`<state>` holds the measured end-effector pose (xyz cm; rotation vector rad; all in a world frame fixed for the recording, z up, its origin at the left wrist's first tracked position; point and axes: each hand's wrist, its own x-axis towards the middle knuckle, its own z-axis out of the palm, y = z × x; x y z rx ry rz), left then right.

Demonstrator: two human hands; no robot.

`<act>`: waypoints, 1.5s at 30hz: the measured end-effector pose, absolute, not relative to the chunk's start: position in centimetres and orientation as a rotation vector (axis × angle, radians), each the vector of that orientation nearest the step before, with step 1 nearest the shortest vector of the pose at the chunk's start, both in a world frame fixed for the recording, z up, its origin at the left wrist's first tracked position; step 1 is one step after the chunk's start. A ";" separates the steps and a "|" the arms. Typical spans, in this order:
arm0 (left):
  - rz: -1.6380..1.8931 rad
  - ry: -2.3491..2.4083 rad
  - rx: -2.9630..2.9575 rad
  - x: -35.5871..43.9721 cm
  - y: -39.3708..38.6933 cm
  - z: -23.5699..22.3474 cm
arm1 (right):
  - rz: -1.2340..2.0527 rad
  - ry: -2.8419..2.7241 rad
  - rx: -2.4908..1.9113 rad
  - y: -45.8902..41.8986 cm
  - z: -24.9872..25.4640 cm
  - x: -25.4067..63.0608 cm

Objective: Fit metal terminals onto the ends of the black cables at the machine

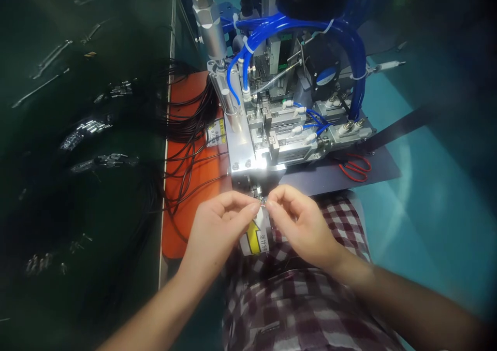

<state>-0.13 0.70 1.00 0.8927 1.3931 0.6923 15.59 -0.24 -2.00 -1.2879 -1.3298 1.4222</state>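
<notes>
On our far left we see a dark green surface [132, 25], and on it lie small metal parts [89, 128], shiny and long, several of them in loose bundles. Next to it, black cables [196, 115], thin and smooth, run in many curves over a flat orange-red board [174, 239]. Then comes our left hand [217, 227]: its thumb and forefinger are closed in a pinch, and the other fingers are curled in. The small shiny piece [263, 205] is at these fingertips, between our two hands, just in front of the metal machine [243, 154]; it is too tiny for us to tell its exact shape. Under it there is a white label [264, 229] with a thick yellow arrow and printed characters. Our right hand [301, 221] meets the piece from the other side, also with thumb and forefinger pressed together. Below our hands is a soft checkered cloth [298, 309], dark red and white. The machine has polished blocks and round cylinders, with bent glossy blue tubes [359, 56] above. At its right, a tool with red looped handles [365, 177] lies on a flat grey plate [310, 180], beside a smooth teal surface [392, 221].
</notes>
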 end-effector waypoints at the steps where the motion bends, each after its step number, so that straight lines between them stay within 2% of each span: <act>1: 0.705 1.394 0.858 0.0 0.7 0.8 | 1.430 -1.325 -1.305 -0.3 -2.1 15.5; 9: 0.651 1.361 0.761 0.0 1.3 -0.1 | 1.588 -1.243 -1.348 1.5 -1.6 16.1; 20: 0.636 1.321 0.724 -0.1 1.3 0.0 | 1.903 -0.963 -1.155 2.2 -2.4 15.9; 30: 0.493 1.207 0.738 -0.5 1.6 0.0 | 1.988 -1.205 -0.971 2.8 -3.0 16.9; 45: 0.627 1.306 0.758 -0.1 1.0 -0.2 | 1.615 -1.278 -1.261 2.0 -2.2 16.0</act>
